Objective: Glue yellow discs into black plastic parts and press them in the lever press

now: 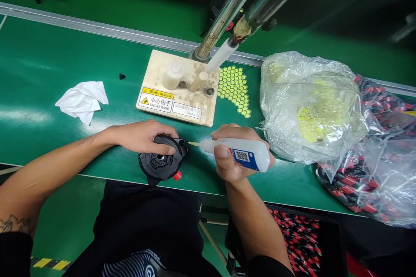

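My left hand (146, 136) is closed on a round black plastic part (160, 164) with a red knob at its lower right. The thumb lies across its top, and the part rests near the table's front edge. In my right hand (227, 164) is a white glue bottle (250, 151) with a blue and red label, tilted nearly level. Its thin nozzle points left at a small lug on the black part's right side; whether the tip touches cannot be made out. Several small yellow-green round discs (234, 88) lie in a patch beyond the bottle.
A cream press base (156, 69) with a warning label stands behind my hands, metal columns rising behind it. A crumpled white tissue (82, 99) and a small black piece (121, 76) lie left. Clear plastic bags (308, 78) fill the right; a bin of red-black parts (299, 242) sits below.
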Demonstrator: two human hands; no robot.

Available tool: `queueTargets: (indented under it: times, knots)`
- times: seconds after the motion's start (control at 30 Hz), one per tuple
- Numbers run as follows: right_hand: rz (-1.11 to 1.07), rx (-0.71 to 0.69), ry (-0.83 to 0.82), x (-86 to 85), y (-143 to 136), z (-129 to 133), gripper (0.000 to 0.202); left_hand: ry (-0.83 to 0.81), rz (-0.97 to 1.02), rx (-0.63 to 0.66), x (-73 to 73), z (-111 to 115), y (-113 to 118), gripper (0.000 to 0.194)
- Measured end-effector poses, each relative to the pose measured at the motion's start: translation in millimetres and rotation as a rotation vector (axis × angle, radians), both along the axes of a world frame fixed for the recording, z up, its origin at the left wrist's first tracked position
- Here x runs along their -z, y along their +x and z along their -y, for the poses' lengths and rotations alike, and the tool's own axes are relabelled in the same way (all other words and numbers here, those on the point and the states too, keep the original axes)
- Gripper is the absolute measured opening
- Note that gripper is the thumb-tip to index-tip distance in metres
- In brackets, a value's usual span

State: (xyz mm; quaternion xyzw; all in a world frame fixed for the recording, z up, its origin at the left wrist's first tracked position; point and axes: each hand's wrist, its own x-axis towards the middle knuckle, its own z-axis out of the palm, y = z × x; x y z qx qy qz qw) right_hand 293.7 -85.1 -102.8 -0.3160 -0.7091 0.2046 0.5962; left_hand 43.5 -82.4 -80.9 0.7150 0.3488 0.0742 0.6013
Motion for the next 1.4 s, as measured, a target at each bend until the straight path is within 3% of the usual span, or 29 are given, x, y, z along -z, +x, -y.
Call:
queueTargets:
  times: [0.2,0.5,0.73,1.13,1.4]
  knots:
    - [0.004,0.004,-0.001,0.5,-1,1,0.013,-0.004,0.004,-0.002,-0.2,0,0,0.033]
    - [0.002,-0.019,0.140,-3.5,-6,-5,0.015,-0.019,0.008,-0.003,-0.6,0,0,0.033]
    - [-0.067,-0.091,-0.045,0.9,2,1,0.014,-0.028,0.009,-0.006,-1.2,0,1,0.033]
    - [0.012,-0.085,-0.086,-0.5,1,2,0.014,-0.014,0.001,-0.006,-1.3,0,1,0.031]
    - [-0.102,-0.096,-0.103,-6.0,3,-1,0.020,0.083,-0.125,-0.002,-18.5,6,5,0.033]
